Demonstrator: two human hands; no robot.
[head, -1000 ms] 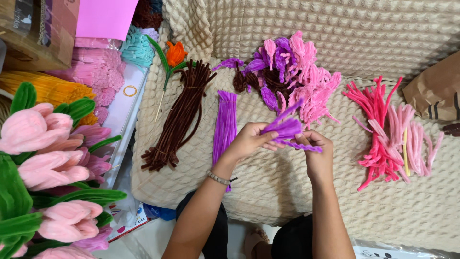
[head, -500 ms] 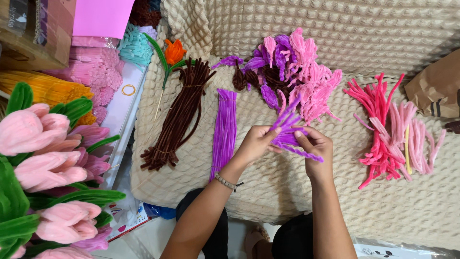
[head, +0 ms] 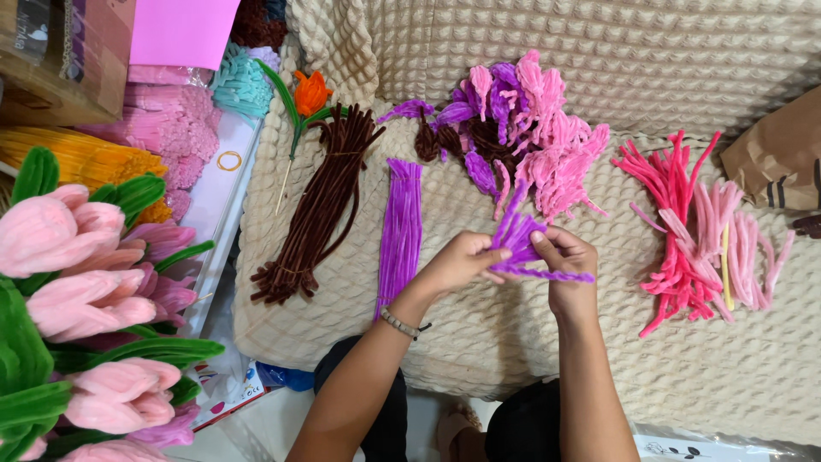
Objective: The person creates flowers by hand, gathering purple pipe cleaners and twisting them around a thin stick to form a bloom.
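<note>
Both my hands meet over a cream textured blanket [head: 530, 359]. My left hand [head: 462, 261] and my right hand [head: 566, 257] pinch a small bunch of purple pipe cleaners [head: 517, 239], folded into loops that fan upward, with one loose end sticking out to the right. A straight bundle of purple pipe cleaners [head: 400, 231] lies just left of my left hand. Beyond my hands sits a heap of finished purple and pink folded pieces [head: 530, 128].
A bundle of brown pipe cleaners [head: 321, 205] and an orange pipe-cleaner flower [head: 310, 94] lie at the left. Red and pink pipe cleaners [head: 701, 231] lie at the right beside a brown paper bag [head: 774, 158]. Pink pipe-cleaner tulips [head: 77, 282] fill the near left.
My hands have shifted slightly to the right and lower while turning the purple bunch; its loops now point up and a loose end trails right.
</note>
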